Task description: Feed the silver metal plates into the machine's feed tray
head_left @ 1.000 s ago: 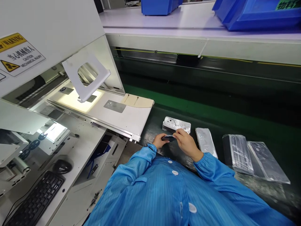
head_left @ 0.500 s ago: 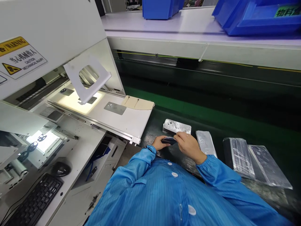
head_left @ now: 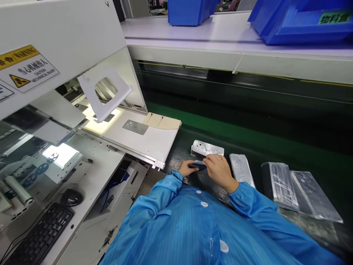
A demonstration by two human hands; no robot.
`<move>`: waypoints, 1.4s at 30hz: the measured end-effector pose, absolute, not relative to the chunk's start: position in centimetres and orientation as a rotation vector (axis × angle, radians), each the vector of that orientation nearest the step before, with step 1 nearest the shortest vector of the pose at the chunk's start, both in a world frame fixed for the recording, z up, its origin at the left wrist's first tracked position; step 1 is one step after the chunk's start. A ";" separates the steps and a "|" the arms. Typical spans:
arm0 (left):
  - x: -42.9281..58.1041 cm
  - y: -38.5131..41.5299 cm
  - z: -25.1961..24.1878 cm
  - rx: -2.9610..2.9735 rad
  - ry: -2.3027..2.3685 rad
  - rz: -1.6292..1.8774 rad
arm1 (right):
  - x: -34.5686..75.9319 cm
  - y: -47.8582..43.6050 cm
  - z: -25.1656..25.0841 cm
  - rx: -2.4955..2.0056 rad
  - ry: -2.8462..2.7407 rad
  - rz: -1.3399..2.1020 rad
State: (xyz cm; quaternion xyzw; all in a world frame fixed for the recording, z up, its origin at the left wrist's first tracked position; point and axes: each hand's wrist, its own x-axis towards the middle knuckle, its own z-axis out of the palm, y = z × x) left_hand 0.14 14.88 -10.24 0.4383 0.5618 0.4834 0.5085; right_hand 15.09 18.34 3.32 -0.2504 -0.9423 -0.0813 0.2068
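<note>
Low in front of my body, a dark flat phone-sized panel (head_left: 198, 165) is held between both hands. My left hand (head_left: 186, 168) pinches its left end, thumb along the near edge. On its right end the fingers of my right hand (head_left: 218, 168) are closed, partly covering it. Just beyond lies a stack of phone back panels (head_left: 207, 148), silvery on top with camera holes at its left end. A silver film-wrapped pack (head_left: 242, 169) rests to the right of my right hand.
Farther right lie a wrapped stack (head_left: 280, 184) and a clear-film pack (head_left: 316, 195). At left, a machine's white conveyor (head_left: 157, 141) carries a grey panel (head_left: 135, 127). A keyboard (head_left: 37, 235) and mouse (head_left: 71, 197) sit lower left. Blue bins (head_left: 183, 13) stand on the shelf above.
My right hand has shifted slightly left along the panel, whose upper face now looks lighter. In the machine at left, a pale cover part has moved and a reflective window shows.
</note>
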 end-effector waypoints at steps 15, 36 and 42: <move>0.0 14.6 -9.9 1.022 1.351 1.160 | 15.1 18.8 4.6 -0.773 -2.537 -0.175; 0.1 15.2 -9.3 0.892 1.318 1.169 | 16.3 21.6 3.3 -1.011 -2.239 0.670; 0.0 15.0 -9.1 0.922 1.303 1.174 | 16.2 22.0 3.4 -0.791 -2.329 0.558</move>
